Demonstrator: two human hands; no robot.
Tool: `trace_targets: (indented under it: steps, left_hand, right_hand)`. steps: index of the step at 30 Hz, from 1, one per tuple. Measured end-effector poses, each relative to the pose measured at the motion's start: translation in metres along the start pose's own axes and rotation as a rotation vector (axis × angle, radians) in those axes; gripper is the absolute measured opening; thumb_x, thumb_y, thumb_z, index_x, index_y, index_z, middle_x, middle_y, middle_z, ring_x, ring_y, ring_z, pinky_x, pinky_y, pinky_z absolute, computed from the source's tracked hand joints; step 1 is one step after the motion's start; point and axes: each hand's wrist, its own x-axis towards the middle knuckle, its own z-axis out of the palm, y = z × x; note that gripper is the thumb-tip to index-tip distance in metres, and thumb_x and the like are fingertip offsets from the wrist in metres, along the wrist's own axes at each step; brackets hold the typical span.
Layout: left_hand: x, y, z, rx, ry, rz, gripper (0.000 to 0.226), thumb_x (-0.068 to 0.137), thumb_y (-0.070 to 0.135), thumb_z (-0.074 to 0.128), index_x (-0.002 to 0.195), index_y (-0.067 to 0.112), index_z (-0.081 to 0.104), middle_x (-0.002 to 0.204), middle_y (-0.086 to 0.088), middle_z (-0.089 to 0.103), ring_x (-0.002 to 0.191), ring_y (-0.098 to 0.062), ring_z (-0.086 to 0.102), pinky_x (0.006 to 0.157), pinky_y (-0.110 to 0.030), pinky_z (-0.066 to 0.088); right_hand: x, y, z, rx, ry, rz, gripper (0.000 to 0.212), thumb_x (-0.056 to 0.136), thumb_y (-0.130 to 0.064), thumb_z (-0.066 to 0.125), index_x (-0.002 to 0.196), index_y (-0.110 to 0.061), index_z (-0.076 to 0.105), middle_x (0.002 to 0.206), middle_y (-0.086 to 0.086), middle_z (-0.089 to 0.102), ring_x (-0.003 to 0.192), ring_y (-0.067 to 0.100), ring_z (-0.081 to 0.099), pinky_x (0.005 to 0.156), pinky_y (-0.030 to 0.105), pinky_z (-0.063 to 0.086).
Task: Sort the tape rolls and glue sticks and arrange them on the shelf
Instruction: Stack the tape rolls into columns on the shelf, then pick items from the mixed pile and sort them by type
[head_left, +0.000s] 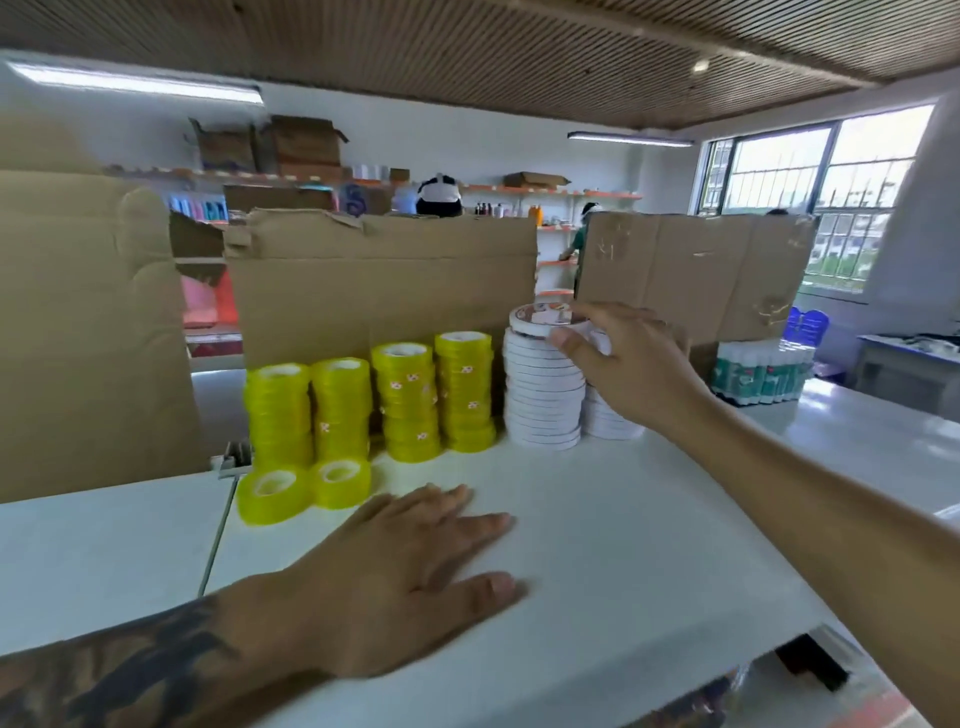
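Observation:
Several stacks of yellow tape rolls (405, 400) stand on the white shelf top (597, 519), with two loose yellow rolls (306, 488) lying in front of them. To their right rises a tall stack of white tape rolls (540, 395), and a lower white stack (608, 421) stands behind my wrist. My right hand (623, 364) pinches the top white roll (540, 318) of the tall stack between thumb and fingers. My left hand (410, 571) rests flat on the shelf top, holding nothing. A pack of glue sticks (758, 374) stands at the far right.
Cardboard sheets (379, 280) stand upright behind the stacks and at the left (88, 322). Another cardboard piece (696, 275) stands behind the glue sticks. Shelves with goods and other people are in the background. The shelf's front edge runs close below my left hand.

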Motion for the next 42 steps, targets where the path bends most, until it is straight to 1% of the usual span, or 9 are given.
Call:
trace_targets:
  steps: [3, 12, 18, 24, 29, 32, 36, 39, 42]
  left_hand:
    - [0.001, 0.002, 0.001, 0.011, 0.014, -0.016, 0.074, 0.079, 0.093, 0.018, 0.147, 0.071, 0.002, 0.167, 0.027, -0.002, 0.152, 0.006, -0.009, 0.126, -0.032, -0.004]
    - [0.002, 0.0, 0.001, -0.007, 0.011, -0.013, 0.069, 0.083, 0.092, 0.029, 0.144, 0.075, 0.003, 0.164, 0.034, -0.005, 0.146, 0.016, -0.016, 0.122, -0.024, -0.009]
    - [0.002, 0.001, -0.002, -0.022, 0.008, -0.008, 0.068, 0.081, 0.093, 0.031, 0.142, 0.077, 0.007, 0.162, 0.037, -0.003, 0.144, 0.019, -0.015, 0.121, -0.021, -0.008]
    - [-0.002, 0.007, -0.012, 0.016, -0.021, -0.023, 0.07, 0.085, 0.088, 0.031, 0.149, 0.069, 0.01, 0.167, 0.029, 0.003, 0.151, 0.009, -0.008, 0.126, -0.03, -0.002]
    - [-0.017, 0.006, -0.018, 0.175, 0.158, -0.051, 0.071, 0.087, 0.089, 0.024, 0.152, 0.06, 0.022, 0.168, 0.021, 0.015, 0.155, -0.001, 0.005, 0.127, -0.037, 0.006]
    - [-0.039, 0.005, -0.021, 0.233, 0.207, -0.156, 0.073, 0.086, 0.09, 0.013, 0.152, 0.06, 0.023, 0.167, 0.021, 0.016, 0.155, -0.001, 0.007, 0.127, -0.037, 0.004]
    - [-0.086, -0.007, -0.026, 0.227, 0.3, -0.357, 0.091, 0.072, 0.099, -0.003, 0.148, 0.062, 0.028, 0.162, 0.028, 0.022, 0.15, 0.004, 0.015, 0.123, -0.026, 0.003]
    - [-0.129, -0.028, -0.029, 0.211, 0.326, -0.555, 0.099, 0.066, 0.1, -0.007, 0.15, 0.061, 0.026, 0.163, 0.023, 0.025, 0.151, 0.001, 0.018, 0.123, -0.031, 0.01]
    - [-0.173, -0.05, -0.032, 0.226, 0.334, -0.72, 0.102, 0.065, 0.099, -0.003, 0.153, 0.056, 0.026, 0.165, 0.016, 0.026, 0.152, -0.005, 0.021, 0.125, -0.035, 0.015]
  right_hand:
    - [0.018, 0.006, 0.01, -0.039, -0.043, 0.009, 0.072, 0.09, -0.081, 0.025, 0.145, -0.04, 0.045, 0.146, -0.006, 0.056, 0.135, 0.026, 0.048, 0.111, 0.058, 0.033]
    - [0.028, 0.009, 0.015, -0.239, -0.132, 0.026, 0.057, 0.097, -0.071, 0.02, 0.145, -0.05, 0.04, 0.144, -0.007, 0.057, 0.137, 0.026, 0.044, 0.111, 0.059, 0.02]
    - [0.028, 0.009, 0.017, -0.287, -0.188, 0.002, 0.058, 0.096, -0.069, 0.01, 0.147, -0.053, 0.032, 0.147, -0.007, 0.05, 0.143, 0.024, 0.035, 0.114, 0.066, 0.014]
    - [0.019, -0.001, 0.008, -0.365, -0.187, -0.077, 0.059, 0.097, -0.069, 0.01, 0.151, -0.052, 0.025, 0.164, -0.002, 0.029, 0.151, 0.024, 0.023, 0.117, 0.064, 0.01]
    - [-0.006, -0.03, 0.005, -0.311, -0.2, -0.231, 0.063, 0.097, -0.071, 0.005, 0.154, -0.049, 0.019, 0.168, -0.002, 0.019, 0.155, 0.023, 0.013, 0.117, 0.061, 0.005]
    - [-0.029, -0.054, 0.012, -0.23, -0.289, -0.339, 0.07, 0.09, -0.072, 0.001, 0.155, -0.048, 0.014, 0.168, -0.006, 0.017, 0.155, 0.021, 0.008, 0.119, 0.062, 0.001]
    - [-0.056, -0.083, 0.027, -0.147, -0.404, -0.484, 0.078, 0.083, -0.076, -0.007, 0.155, -0.05, 0.007, 0.168, -0.01, 0.012, 0.155, 0.019, 0.006, 0.12, 0.058, 0.001]
    - [-0.072, -0.109, 0.036, -0.098, -0.471, -0.558, 0.086, 0.074, -0.077, -0.013, 0.155, -0.052, 0.004, 0.169, -0.009, 0.014, 0.155, 0.019, 0.006, 0.12, 0.056, 0.002]
    - [-0.084, -0.144, 0.045, -0.076, -0.523, -0.63, 0.081, 0.08, -0.081, -0.008, 0.155, -0.053, 0.001, 0.169, -0.009, 0.012, 0.155, 0.019, 0.007, 0.121, 0.056, 0.001]
